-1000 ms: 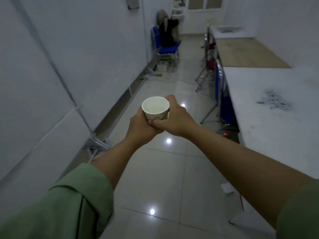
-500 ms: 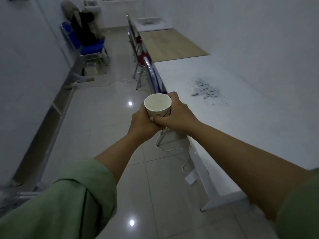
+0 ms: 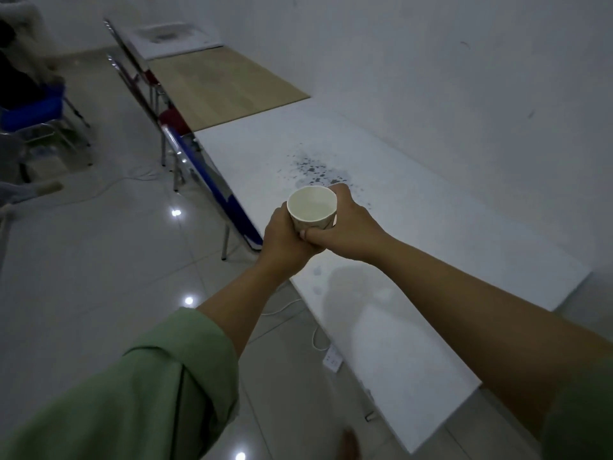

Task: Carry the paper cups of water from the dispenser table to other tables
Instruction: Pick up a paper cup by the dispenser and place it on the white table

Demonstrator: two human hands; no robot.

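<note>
A white paper cup (image 3: 312, 206) with water in it is held upright between both hands. My left hand (image 3: 283, 239) wraps its left side and bottom, and my right hand (image 3: 345, 224) wraps its right side. The cup hangs above the left edge of a long white table (image 3: 414, 234), which has a dark speckled stain just beyond the cup. The cup's lower half is hidden by my fingers.
A blue folding chair (image 3: 212, 180) leans against the table's left edge. Beyond the white table lie a wooden table (image 3: 219, 84) and a red chair (image 3: 169, 117). On the tiled floor under the table are a power strip (image 3: 332, 359) and cable. A blue chair (image 3: 30, 111) stands far left.
My view has swung right and closer to the white table. The cup, held in both hands throughout, now hangs over the table's left edge instead of over the floor.
</note>
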